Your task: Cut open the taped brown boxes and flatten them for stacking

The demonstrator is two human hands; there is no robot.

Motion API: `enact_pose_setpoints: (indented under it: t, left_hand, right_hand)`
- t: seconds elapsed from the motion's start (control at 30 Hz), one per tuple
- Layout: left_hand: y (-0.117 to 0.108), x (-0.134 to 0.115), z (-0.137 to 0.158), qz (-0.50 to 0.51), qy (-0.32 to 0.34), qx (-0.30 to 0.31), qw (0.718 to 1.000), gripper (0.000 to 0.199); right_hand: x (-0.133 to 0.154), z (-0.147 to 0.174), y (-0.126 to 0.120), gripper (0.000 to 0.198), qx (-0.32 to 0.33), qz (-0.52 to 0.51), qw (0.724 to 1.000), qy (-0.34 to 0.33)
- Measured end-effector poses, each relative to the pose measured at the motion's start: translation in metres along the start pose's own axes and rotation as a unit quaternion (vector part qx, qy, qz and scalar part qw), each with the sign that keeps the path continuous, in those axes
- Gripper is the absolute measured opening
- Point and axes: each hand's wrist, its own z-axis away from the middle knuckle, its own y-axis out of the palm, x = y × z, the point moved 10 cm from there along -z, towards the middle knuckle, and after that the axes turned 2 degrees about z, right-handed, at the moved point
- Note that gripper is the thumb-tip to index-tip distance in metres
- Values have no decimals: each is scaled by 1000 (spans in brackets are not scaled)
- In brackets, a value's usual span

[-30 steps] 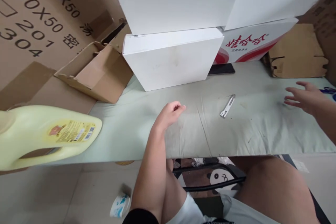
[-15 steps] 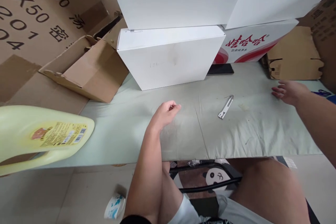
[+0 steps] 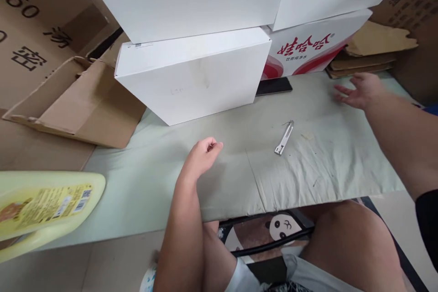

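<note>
My left hand [image 3: 202,159] is held over the green cloth [image 3: 153,191], its fingers curled in and thumb pressed against them. Whatever it may be pinching is hidden. At the far right, my right hand [image 3: 361,91] reaches out with fingers apart and nothing in them, just in front of a stack of flattened brown cardboard [image 3: 372,41]. Between the two hands lies a slim white and silver tool [image 3: 284,138] with a long slot; its exact kind is unclear.
White boxes [image 3: 195,86] stand at the back, with a red-lettered carton [image 3: 304,52] beside them. A flat black object [image 3: 275,86] lies at their foot. To the left are an open cardboard box [image 3: 85,105] and a pale yellow jug [image 3: 68,200] lying on its side.
The view has turned, so things at the left sit lower. My right hand has moved farther back with its fingers spreading, beside the cardboard stack. My left hand remains curled.
</note>
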Motion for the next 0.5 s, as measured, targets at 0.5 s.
enact_pose_setpoints:
  t: [0.5]
  left_hand:
    - [-86,-5,49,247,95,-230,937,33]
  right_hand:
    - [25,314,153,17,277,215,774,-528]
